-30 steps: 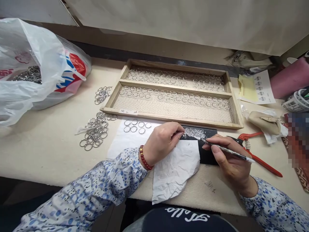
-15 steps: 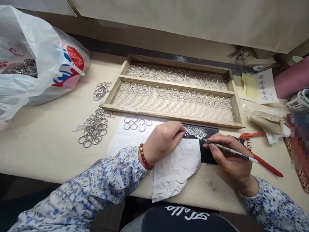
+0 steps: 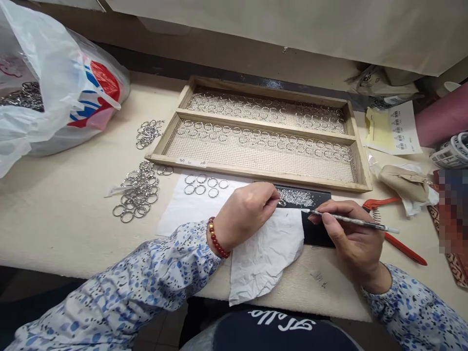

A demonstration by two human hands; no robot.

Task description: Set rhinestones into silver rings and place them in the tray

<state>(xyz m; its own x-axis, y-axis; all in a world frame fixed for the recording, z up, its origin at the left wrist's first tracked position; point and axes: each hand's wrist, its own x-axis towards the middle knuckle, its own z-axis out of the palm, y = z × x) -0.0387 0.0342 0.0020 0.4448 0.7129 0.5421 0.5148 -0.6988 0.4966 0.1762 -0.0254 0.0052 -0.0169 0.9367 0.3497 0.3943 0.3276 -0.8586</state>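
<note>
My left hand (image 3: 250,207) is closed in a pinch above a white cloth (image 3: 268,253). A small part of a silvery ring (image 3: 282,202) shows at its fingertips; the rest is hidden. My right hand (image 3: 353,239) grips a thin, pen-like stick (image 3: 360,222) with a pale tip, which points toward the ring. Between the hands lies a black tray (image 3: 317,233) with many tiny glittering stones (image 3: 296,197) in its far part. Several silvery rings (image 3: 200,189) rest in rows on white paper (image 3: 179,212) left of my left hand.
A wooden mesh frame (image 3: 263,176) holding rows of rings stands behind my hands. Loose rings lie in piles (image 3: 137,195) at the left, near a plastic bag (image 3: 54,92) with metal rings inside. Red-handled pliers (image 3: 405,248) lie right of my right hand, by a beige pouch (image 3: 404,183).
The stick's tip has drawn slightly right, away from the ring, and the stick lies flatter. My left hand keeps its pinch. The whole view has shifted a little.
</note>
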